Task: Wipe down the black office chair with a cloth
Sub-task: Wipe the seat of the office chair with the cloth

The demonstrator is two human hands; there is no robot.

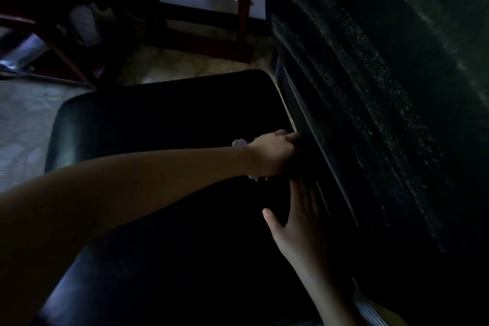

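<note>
While our left hand point(274, 152) bunches the soft, limp cloth point(239, 143) into the chair point(158, 114) seat crease, our right hand point(299, 217) lies flat and loose, bracing the firm, slick seat.

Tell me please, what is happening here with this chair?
A person is wiping a black padded office chair in dim light. The left hand presses a pale crumpled cloth where the seat meets the dusty backrest. The right hand lies flat and open on the seat beside it. The backrest looks speckled with dust.
</note>
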